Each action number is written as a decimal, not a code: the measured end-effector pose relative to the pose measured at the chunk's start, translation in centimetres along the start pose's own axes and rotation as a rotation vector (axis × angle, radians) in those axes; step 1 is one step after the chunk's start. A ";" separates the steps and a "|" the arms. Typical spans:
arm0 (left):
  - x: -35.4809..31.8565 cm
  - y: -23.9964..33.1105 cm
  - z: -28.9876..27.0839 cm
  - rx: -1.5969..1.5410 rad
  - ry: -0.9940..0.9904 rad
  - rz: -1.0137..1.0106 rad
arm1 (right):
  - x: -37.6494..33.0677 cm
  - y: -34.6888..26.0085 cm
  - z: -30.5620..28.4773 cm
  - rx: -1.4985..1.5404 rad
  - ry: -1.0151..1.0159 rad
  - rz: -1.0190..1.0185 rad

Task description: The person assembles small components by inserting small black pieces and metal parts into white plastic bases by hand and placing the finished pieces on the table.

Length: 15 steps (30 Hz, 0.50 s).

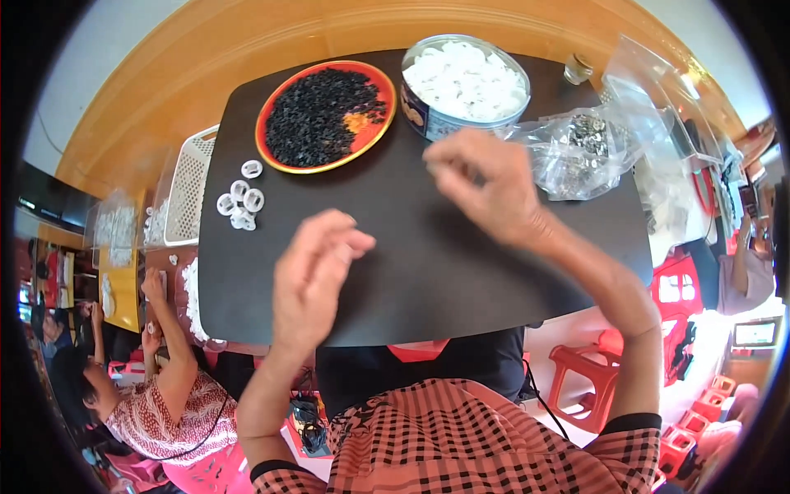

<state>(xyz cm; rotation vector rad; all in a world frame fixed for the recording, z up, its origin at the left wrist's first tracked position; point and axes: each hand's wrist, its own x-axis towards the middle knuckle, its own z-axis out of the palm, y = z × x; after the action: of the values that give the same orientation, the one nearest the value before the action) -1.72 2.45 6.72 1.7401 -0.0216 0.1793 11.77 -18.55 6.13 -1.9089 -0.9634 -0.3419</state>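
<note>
Red plate (372, 137) and tin (448, 123) beyond hands (309, 276), clear bag (576, 160), white basket (188, 185)

Dark table (428, 288), rounded corners, set near a glossy orange-brown wood panel (206, 66); pale wall (78, 123) beyond, upper left. Red stools (586, 362) on pale floor (547, 333) to right, more farther back. Yellow table (123, 288) at left; strong glare at far right.

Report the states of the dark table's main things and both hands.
Left hand: partly curled, contents unclear
Right hand: partly curled, contents unclear
Round blue metal tin: open, filled with white pieces
Clear plastic bag: crumpled, partly filled
Round red plate with yellow rim: mostly covered with black pieces
White ring-shaped plastic parts: loose, clustered
</note>
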 end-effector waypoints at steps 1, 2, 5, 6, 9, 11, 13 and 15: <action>-0.6 -0.5 0.8 -0.049 -0.029 -0.019 | 1.2 0.3 -1.2 -0.071 0.030 0.018; -0.8 -1.2 1.6 -0.101 -0.063 -0.034 | 2.5 1.0 -2.4 -0.129 0.061 -0.028; -1.1 -2.0 3.2 -0.163 -0.091 -0.051 | 6.0 3.9 -4.5 -0.368 0.025 -0.066; -1.0 -2.3 3.8 -0.198 -0.092 -0.045 | 7.1 5.1 -5.0 -0.473 0.006 -0.137; -0.6 -2.9 4.7 -0.241 -0.092 -0.066 | 9.4 7.6 -4.8 -0.530 -0.050 -0.112; -0.5 -3.0 5.1 -0.251 -0.097 -0.067 | 10.6 8.4 -3.9 -0.527 -0.091 -0.131; -0.5 -3.1 5.3 -0.266 -0.100 -0.065 | 11.4 9.3 -3.2 -0.523 -0.133 -0.151; -0.4 -2.9 5.3 -0.265 -0.106 -0.082 | 11.8 10.2 -2.8 -0.554 -0.263 -0.151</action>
<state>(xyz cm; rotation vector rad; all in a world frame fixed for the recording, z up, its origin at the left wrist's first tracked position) -1.17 -2.28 3.00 1.4813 -0.0487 0.0221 27.49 -17.79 8.12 -2.4304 -1.2883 -0.4934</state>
